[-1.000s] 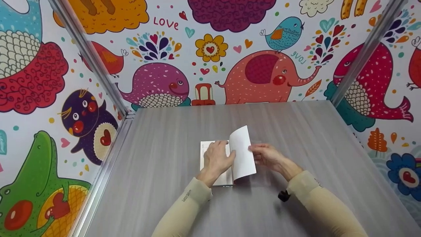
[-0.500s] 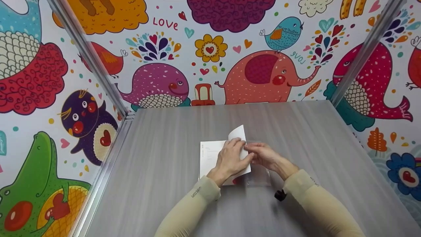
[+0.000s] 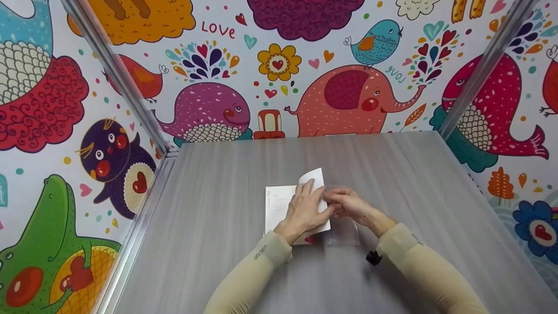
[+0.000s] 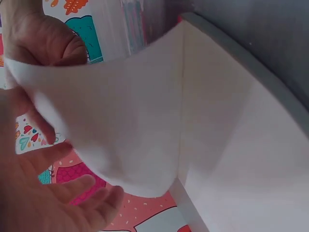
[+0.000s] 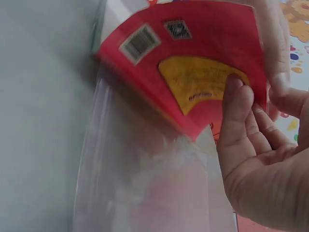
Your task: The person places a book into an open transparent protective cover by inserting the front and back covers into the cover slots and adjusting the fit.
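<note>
A thin book point(image 3: 275, 205) lies open near the middle of the table, its last page showing small print. Its back cover stands raised, white inside point(image 4: 120, 121) and red outside point(image 5: 217, 34), with a barcode and a yellow panel. My left hand point(image 3: 305, 211) rests with extended fingers against the white inside, by the cover's free edge. My right hand point(image 3: 351, 205) pinches that edge from the red side, thumb and fingers close together. A clear plastic book jacket point(image 3: 343, 235) spreads flat to the right, under the raised cover and partly hidden by my right hand.
The grey wood-grain table point(image 3: 209, 209) extends around the book. Printed cartoon panels point(image 3: 279, 104) wall it at the back and sides, with metal rails point(image 3: 126, 87) at the corners. A small black device point(image 3: 373, 258) sits at my right wrist.
My left hand has moved right from the page onto the raised cover, mostly in the first half second. The cover leans slightly further left, and the clear jacket beneath has come into view.
</note>
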Motion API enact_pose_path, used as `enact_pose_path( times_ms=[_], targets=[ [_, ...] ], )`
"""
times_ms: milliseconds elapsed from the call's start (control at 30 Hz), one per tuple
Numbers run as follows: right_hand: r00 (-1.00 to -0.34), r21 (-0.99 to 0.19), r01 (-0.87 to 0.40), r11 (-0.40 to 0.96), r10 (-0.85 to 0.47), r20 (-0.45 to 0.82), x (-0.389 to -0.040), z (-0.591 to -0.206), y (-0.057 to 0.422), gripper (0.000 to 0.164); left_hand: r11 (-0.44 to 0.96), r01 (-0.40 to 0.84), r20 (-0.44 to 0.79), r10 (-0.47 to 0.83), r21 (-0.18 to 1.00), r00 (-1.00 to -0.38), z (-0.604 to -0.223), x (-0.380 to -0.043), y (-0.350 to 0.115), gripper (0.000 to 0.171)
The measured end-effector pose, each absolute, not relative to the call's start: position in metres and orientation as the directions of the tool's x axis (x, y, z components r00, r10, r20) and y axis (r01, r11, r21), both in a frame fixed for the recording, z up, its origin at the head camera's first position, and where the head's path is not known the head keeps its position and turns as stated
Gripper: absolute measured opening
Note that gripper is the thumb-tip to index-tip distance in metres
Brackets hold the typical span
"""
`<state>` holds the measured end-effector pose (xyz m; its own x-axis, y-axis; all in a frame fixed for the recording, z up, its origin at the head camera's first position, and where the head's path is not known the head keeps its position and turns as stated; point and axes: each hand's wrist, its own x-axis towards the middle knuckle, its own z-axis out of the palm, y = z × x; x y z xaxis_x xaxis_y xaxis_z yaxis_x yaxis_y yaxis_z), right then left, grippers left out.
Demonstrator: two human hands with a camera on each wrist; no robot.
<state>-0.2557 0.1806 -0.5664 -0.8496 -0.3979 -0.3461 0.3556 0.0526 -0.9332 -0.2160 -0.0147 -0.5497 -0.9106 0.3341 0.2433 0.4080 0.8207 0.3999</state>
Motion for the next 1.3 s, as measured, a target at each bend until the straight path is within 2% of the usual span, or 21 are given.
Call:
enact_pose_path(
  times_ms=[67, 133, 200, 267, 367, 467, 600, 800, 967, 1067, 1300],
  targets=[
    [-0.865, -0.945, 0.304, 0.122, -0.38, -0.327, -0.256, -0.568, 0.184, 0.015, 0.835, 0.396, 0.22, 0.334, 0.382, -0.916, -0.55, -0.216, -0.015, 0.065],
    [-0.884, -0.952, 0.243, 0.188, -0.361, -0.297, -0.255, -0.57, 0.187, 0.024, 0.849, 0.381, 0.197, 0.33, 0.366, -0.923, -0.551, -0.215, -0.015, 0.064],
    [-0.908, -0.952, 0.151, 0.266, -0.344, -0.24, -0.254, -0.572, 0.189, 0.031, 0.862, 0.368, 0.177, 0.326, 0.347, -0.929, -0.552, -0.215, -0.015, 0.064],
    [-0.934, -0.924, 0.027, 0.381, -0.32, -0.159, -0.253, -0.576, 0.19, 0.03, 0.876, 0.358, 0.158, 0.324, 0.322, -0.933, -0.552, -0.215, -0.015, 0.064],
    [-0.962, -0.799, -0.138, 0.585, -0.271, -0.032, -0.25, -0.58, 0.189, 0.021, 0.893, 0.354, 0.148, 0.324, 0.277, -0.934, -0.553, -0.214, -0.015, 0.063],
    [-0.97, -0.64, -0.224, 0.735, -0.235, 0.071, -0.246, -0.583, 0.186, 0.016, 0.907, 0.35, 0.141, 0.324, 0.234, -0.935, -0.554, -0.213, -0.015, 0.062],
    [-0.968, -0.492, -0.249, 0.834, -0.209, 0.136, -0.24, -0.588, 0.18, 0.024, 0.919, 0.347, 0.135, 0.326, 0.185, -0.936, -0.558, -0.213, -0.014, 0.063],
    [-0.983, -0.31, -0.177, 0.934, -0.15, 0.109, -0.236, -0.595, 0.17, 0.041, 0.928, 0.36, 0.136, 0.346, 0.095, -0.928, -0.566, -0.212, -0.014, 0.066],
    [-0.98, -0.158, -0.185, 0.97, -0.171, 0.097, -0.234, -0.6, 0.163, 0.062, 0.932, 0.359, 0.103, 0.352, 0.054, -0.93, -0.572, -0.211, -0.017, 0.069],
    [-0.982, -0.126, -0.181, 0.975, -0.171, 0.083, -0.233, -0.602, 0.161, 0.068, 0.932, 0.36, 0.109, 0.353, 0.044, -0.929, -0.574, -0.21, -0.017, 0.067],
    [-0.985, -0.139, -0.167, 0.976, -0.158, 0.068, -0.233, -0.601, 0.158, 0.068, 0.934, 0.355, 0.122, 0.35, 0.028, -0.929, -0.578, -0.21, -0.016, 0.062]
  ],
)
